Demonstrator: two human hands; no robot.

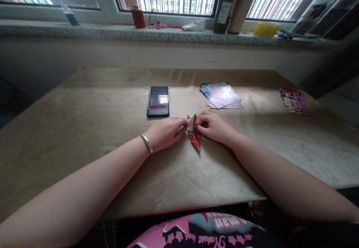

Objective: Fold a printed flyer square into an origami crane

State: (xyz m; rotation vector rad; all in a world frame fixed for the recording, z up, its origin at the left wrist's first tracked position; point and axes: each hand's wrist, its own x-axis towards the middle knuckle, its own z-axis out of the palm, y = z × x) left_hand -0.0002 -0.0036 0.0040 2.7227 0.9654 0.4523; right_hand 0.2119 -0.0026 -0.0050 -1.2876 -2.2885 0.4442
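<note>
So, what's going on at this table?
A person is pinching a folded red-and-white paper piece from both sides, the left grip on one side and the right grip on the other. Farther back on the table lie a phone and a small stack of sheets, with some colorful printed pieces off to the right.

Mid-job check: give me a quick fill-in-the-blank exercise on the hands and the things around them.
1. The folded red paper is ____ the left hand and right hand.
2. The silver bracelet is on the ____ wrist.
3. The item with a screen, just beyond the left hand, is a ____.
4. The yellow block rests on the speckled ____.

Missing words: between; left; phone; windowsill.
</note>
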